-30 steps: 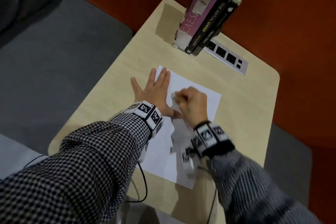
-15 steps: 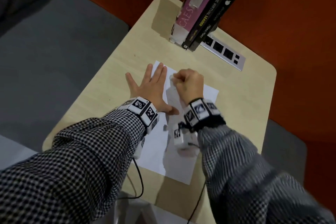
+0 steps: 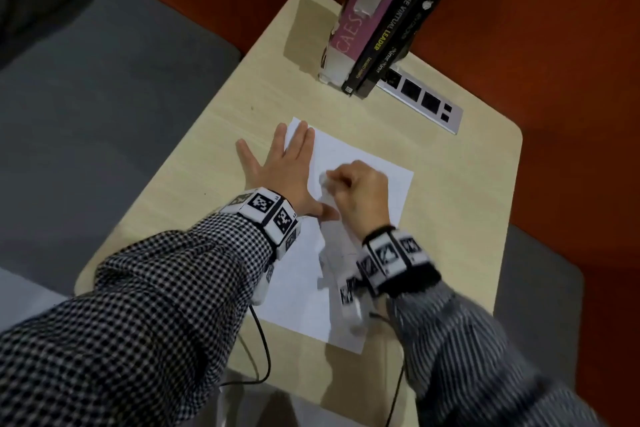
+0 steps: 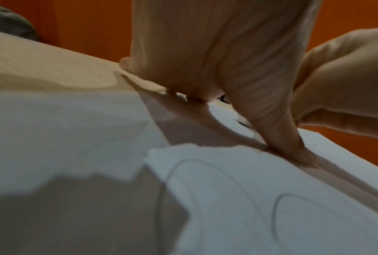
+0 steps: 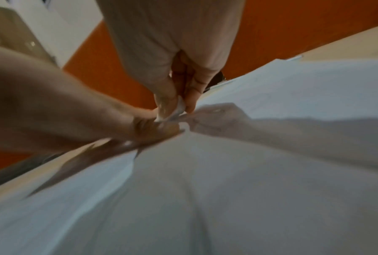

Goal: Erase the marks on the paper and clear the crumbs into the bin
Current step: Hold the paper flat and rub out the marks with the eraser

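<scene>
3 books [image 3: 377,28], socket strip [image 3: 420,99], table [image 3: 464,191]

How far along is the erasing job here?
Midway: left hand presses the paper flat while right hand pinches a white eraser against it. Curved pencil lines remain. No bin in view, so crumb clearing is not yet done.

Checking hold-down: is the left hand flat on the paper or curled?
Flat. The left hand lies spread with straight fingers, partly on the paper, partly on the table; its thumb presses the sheet.
</scene>
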### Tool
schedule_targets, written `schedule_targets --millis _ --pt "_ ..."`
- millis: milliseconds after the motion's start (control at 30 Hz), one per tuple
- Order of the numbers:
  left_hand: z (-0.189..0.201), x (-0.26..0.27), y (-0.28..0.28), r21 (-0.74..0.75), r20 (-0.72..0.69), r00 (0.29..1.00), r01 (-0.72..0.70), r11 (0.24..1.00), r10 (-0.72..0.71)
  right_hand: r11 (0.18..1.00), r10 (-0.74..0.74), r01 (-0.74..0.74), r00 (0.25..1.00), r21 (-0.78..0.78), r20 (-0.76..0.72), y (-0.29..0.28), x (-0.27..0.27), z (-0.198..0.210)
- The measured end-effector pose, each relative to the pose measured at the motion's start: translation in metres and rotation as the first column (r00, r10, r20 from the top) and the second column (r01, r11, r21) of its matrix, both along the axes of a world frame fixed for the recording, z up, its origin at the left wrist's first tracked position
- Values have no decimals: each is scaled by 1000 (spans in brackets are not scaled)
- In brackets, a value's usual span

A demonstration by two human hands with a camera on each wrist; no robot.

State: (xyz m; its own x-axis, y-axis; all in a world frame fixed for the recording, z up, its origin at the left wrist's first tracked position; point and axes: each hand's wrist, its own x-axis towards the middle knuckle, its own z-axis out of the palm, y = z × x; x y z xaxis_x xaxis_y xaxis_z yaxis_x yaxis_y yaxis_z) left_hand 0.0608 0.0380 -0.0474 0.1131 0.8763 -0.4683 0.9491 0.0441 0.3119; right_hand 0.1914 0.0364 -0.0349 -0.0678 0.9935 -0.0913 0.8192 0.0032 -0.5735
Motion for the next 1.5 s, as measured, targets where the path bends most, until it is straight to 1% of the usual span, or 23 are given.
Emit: schedule_targets --millis 67,133,267,367,433,500,533,667,700,800,833,867,933,1000,1033,1133,1167,1200,1300,1367,1433,1500 --pt "-1 0 0 -2 -8 1000 6 1000 -6 999 -45 46 999 14 -24 30 -3 0" --pt "-2 -1 1 -6 -22 1000 -5 1000 5 998 -65 66 997 18 -48 46 -7 3" --pt "13 14 -1 15 -31 999 4 1000 -3 998 -58 58 998 16 -32 40 -8 4" --pt "14 23 -4 -18 -3 1000 2 1000 -2 996 -86 86 993 0 -76 39 -5 3" --pt "10 23 -6 -20 9 1000 -1 1000 2 998 -64 63 997 -4 -53 18 3 -2" --pt "5 21 -6 -2 15 1000 -6 1000 6 1000 -11 11 1000 -9 -15 -5 7 -1" --pt "5 21 -6 1 12 1000 2 1000 -2 1000 -5 5 1000 -3 -14 -4 6 1" --pt "5 22 -6 -12 17 1000 18 1000 -18 997 -66 67 997 39 -37 48 -7 6" --pt "6 21 -5 -15 20 1000 17 1000 -17 997 -65 66 997 44 -32 51 -7 4" --pt "3 20 -5 5 28 999 17 1000 -18 999 -34 34 999 12 25 11 2 0" --pt "3 19 -6 18 24 1000 15 1000 -15 1000 -17 17 1000 -5 8 -3 4 1" --pt "4 19 -6 16 20 1000 20 1000 -20 1000 -18 18 1000 -18 -2 -4 4 4" --pt "9 19 -6 -8 15 999 33 999 -33 999 -39 39 999 -10 10 21 -2 7" --pt "10 20 -6 -18 13 999 32 999 -31 998 -67 67 998 15 -12 48 -8 8" --pt "11 20 -5 -20 12 999 32 999 -32 997 -74 74 997 29 -21 50 -7 5" --pt "6 18 -6 1 27 999 28 1000 -28 998 -66 66 998 8 16 9 2 -3" --pt "4 18 -6 11 29 999 24 1000 -24 999 -52 52 999 -2 3 -3 5 -1" --pt "4 18 -7 10 28 999 27 1000 -27 999 -50 50 999 -6 -5 -4 5 1" --pt "7 20 -6 -19 41 999 34 999 -33 995 -93 93 996 20 -13 39 -3 6" --pt "8 20 -5 -17 50 998 27 1000 -26 994 -103 105 994 35 -35 47 -5 5" --pt "5 19 -6 -13 57 998 32 999 -31 993 -114 114 993 18 -23 20 0 0" --pt "2 18 -6 3 50 998 35 999 -35 995 -91 89 995 -32 -50 -6 4 3"
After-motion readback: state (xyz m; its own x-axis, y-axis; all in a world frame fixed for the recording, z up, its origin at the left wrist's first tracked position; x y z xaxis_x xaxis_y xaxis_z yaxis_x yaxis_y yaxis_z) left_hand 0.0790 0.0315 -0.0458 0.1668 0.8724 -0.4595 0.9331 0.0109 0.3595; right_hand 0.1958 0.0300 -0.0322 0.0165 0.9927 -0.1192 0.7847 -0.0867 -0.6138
